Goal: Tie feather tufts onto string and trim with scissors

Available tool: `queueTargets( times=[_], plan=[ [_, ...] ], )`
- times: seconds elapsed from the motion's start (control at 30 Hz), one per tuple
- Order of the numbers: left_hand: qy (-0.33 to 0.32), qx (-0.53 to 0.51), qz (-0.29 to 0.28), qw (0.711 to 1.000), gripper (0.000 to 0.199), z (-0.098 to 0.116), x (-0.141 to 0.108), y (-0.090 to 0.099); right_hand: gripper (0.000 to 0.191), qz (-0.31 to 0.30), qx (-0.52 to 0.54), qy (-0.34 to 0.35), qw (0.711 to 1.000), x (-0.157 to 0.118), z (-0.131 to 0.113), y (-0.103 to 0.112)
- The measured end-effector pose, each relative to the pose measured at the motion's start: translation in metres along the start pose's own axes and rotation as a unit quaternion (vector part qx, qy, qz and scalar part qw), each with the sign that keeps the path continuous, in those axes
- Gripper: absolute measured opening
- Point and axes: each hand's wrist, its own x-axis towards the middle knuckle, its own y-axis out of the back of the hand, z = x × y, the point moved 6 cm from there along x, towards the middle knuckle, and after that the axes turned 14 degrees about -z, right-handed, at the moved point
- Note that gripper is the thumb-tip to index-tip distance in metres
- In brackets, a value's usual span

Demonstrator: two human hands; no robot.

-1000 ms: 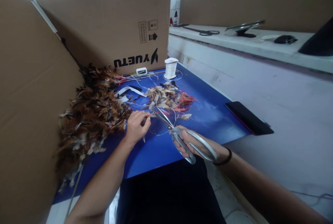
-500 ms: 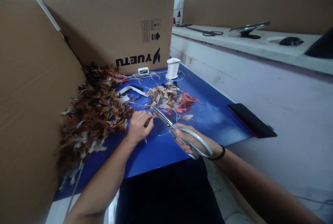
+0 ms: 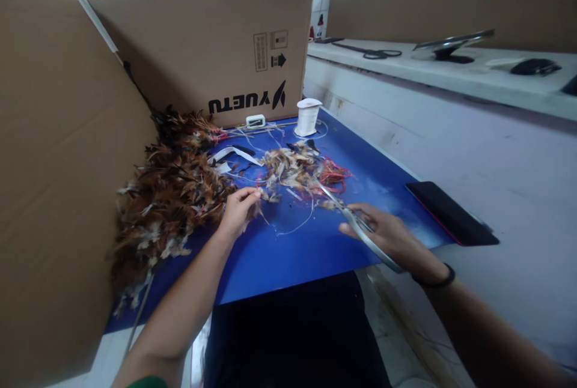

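Observation:
My left hand [image 3: 241,211] pinches a small feather piece over the blue table, a bit of red string showing by the fingertips. To the right, my right hand [image 3: 383,229] is wrapped around the handles of metal scissors [image 3: 349,214], whose blades point up and left toward the feathers. Beyond the hands lies a pile of pale feathers [image 3: 288,166] with red strings [image 3: 336,175] at its right side. A large heap of brown feathers [image 3: 180,190] fills the left of the table.
Cardboard panels [image 3: 198,45] stand behind and at the left. A white spool [image 3: 308,118] sits at the back of the blue table [image 3: 265,280]. White strips and clear thread lie near the feathers. A black flat object [image 3: 451,214] rests at the right edge.
My right hand has moved right with the scissors, away from my left hand. My left hand has turned slightly, still pinching. The view has shifted a little.

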Motion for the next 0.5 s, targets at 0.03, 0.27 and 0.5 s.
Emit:
queueTargets(
  times=[0.03, 0.27, 0.5],
  plan=[
    [0.020, -0.044, 0.004, 0.999, 0.024, -0.004, 0.001, 0.001, 0.040, -0.001, -0.051, -0.014, 0.999, -0.003, 0.007, 0.003],
    [0.039, -0.132, 0.040, 0.990, 0.038, -0.006, 0.003, 0.009, 0.039, 0.022, -0.245, -0.114, 0.962, -0.015, 0.060, 0.010],
    [-0.001, -0.115, 0.066, 0.991, 0.036, 0.005, 0.003, 0.016, 0.043, 0.047, -0.277, -0.154, 0.947, -0.016, 0.077, 0.011]
  ],
)
